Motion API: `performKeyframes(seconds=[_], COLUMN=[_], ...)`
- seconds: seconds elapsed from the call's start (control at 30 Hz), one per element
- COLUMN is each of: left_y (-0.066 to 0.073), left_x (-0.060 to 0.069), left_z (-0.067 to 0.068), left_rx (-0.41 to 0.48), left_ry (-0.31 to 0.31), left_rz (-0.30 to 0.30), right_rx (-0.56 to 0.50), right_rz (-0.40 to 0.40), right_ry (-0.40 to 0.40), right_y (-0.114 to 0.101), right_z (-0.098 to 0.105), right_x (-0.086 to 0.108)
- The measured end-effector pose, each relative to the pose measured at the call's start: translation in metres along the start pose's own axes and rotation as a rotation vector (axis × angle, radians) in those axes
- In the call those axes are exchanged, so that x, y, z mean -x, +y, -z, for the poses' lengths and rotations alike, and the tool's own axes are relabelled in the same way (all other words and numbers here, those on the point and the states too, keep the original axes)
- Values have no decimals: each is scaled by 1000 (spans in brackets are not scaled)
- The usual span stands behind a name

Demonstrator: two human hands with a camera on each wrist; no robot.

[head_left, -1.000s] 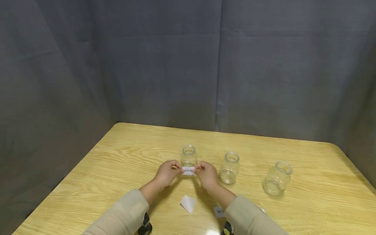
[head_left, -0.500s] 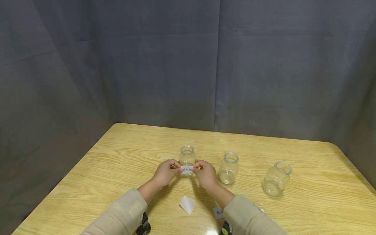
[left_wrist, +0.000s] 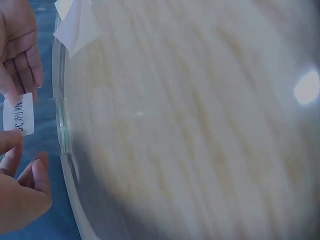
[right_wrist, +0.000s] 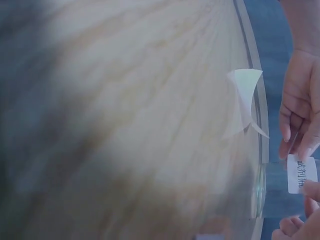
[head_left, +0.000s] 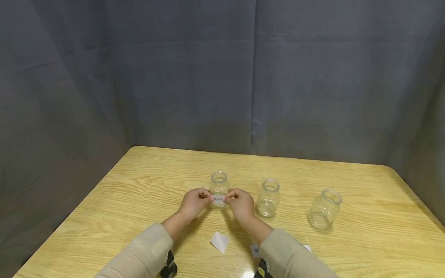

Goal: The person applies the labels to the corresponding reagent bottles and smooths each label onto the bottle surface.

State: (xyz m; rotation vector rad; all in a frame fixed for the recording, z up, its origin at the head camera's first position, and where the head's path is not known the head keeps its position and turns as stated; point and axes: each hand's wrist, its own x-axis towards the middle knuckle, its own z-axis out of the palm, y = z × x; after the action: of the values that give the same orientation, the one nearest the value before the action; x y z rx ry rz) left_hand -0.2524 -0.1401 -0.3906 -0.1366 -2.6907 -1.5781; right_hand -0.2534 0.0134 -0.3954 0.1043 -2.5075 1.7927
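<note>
White label [head_left: 218,199] with dark characters was pretty much dead centre, a bit below the middle of the head view, right in front of the lower part of a clear glass jar [head_left: 219,186]. Both hands were on it: the left hand [head_left: 194,203] had its fingers pinched on the label's left end, and the right hand [head_left: 241,205] did the same on the right end. Honestly couldn't tell whether the label was touching the glass. A second jar [head_left: 268,200] stood just right of the right hand, and a third jar [head_left: 324,210] was further out, right of centre. Bottom centre had a loose piece of white paper [head_left: 220,241] on the wood-grain table [head_left: 114,216], plus another label [head_left: 255,251] partly under the right sleeve [head_left: 288,249]. Dark grey curtain [head_left: 194,85] filled the whole top half.

Left wrist view came out sideways, with the label at the left edge and its characters running up the frame. Left hand was at lower left, right hand at upper left, fingers clamped on the label from both. Jar's greenish base edge showed just right of the label, the white paper sat at upper left, and there was a bright glare spot over on the right.

Right wrist view had the label at lower right, characters running down. Left hand reached in from upper right, right hand was cut off in the bottom right corner, both with fingers pinched on the label. White paper stood curled up above it, and the jar's edge was just left of the label.
</note>
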Motion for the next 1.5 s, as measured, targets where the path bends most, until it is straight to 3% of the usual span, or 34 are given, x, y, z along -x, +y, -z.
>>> performKeyframes(seconds=[0.23, 0.43, 0.63, 0.77, 0.9, 1.0, 1.33, 1.5], left_y=[-5, -9, -8, -6, -6, -6, -4, -3], left_x=[-9, -17, -23, -25, -26, -27, -26, -26], left_z=[8, 16, 18, 17, 15, 15, 18, 19], left_rx=[31, 63, 95, 73, -11, -37, -51, -61], left_ry=[-20, -86, -169, -224, -213, -196, -175, -192], left_rz=[15, 20, 33, -3, -75, -94, -55, -39], right_rx=[-19, -20, 52, 68, 87, 116, 127, 117], right_rz=[6, 19, 47, 36, 41, 67, 121, 123], right_ry=[5, -64, -145, -177, -203, -199, -189, -196], right_y=[-3, -2, -1, -1, 0, 0, 2, 3], right_z=[3, 6, 12, 15, 14, 14, 12, 12], right_x=[-5, -11, -14, -14, -13, -13, -16, -15])
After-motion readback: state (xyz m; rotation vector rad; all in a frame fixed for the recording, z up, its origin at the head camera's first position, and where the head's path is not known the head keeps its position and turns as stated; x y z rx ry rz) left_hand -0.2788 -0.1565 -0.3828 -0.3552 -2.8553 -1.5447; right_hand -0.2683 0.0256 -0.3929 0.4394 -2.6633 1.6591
